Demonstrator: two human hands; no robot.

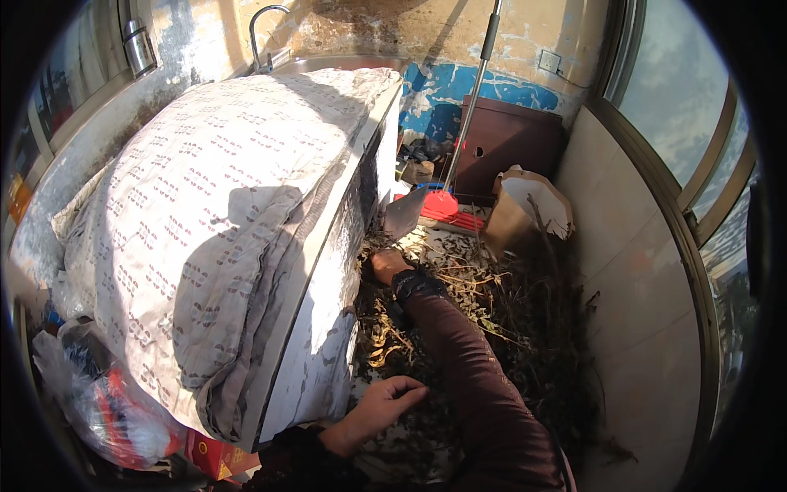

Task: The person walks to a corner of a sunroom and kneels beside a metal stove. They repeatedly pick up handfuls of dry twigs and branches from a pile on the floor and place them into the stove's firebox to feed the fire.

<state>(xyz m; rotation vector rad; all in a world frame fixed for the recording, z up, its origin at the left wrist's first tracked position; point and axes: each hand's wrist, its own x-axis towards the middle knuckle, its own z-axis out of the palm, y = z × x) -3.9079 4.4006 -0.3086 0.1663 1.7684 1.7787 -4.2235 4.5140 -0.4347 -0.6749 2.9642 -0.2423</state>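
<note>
A heap of dried plants (pixel 484 291), brown stems with curled leaves and pods, covers the floor between a cloth-draped white cabinet and the wall. My right hand (pixel 389 264) reaches to the heap's far left, close beside the cabinet. Its fingers are curled down among the dry leaves, and what they grip is hidden. Just beyond it a flat grey blade-like piece (pixel 404 215) stands tilted; I cannot tell whether the hand touches it. Nearer to me, my left hand (pixel 377 414) hovers over the heap's near left, thumb and fingers drawn together, with nothing distinct showing between them.
The cabinet (pixel 307 369) bears a bulky patterned cloth (pixel 221 164). Behind the heap are a red broom head (pixel 440 203) on a long pole, a brown board (pixel 508 148) and an open cardboard box (pixel 512 225). Plastic bags (pixel 115 410) lie at left; a tiled wall (pixel 639 279) bounds the right.
</note>
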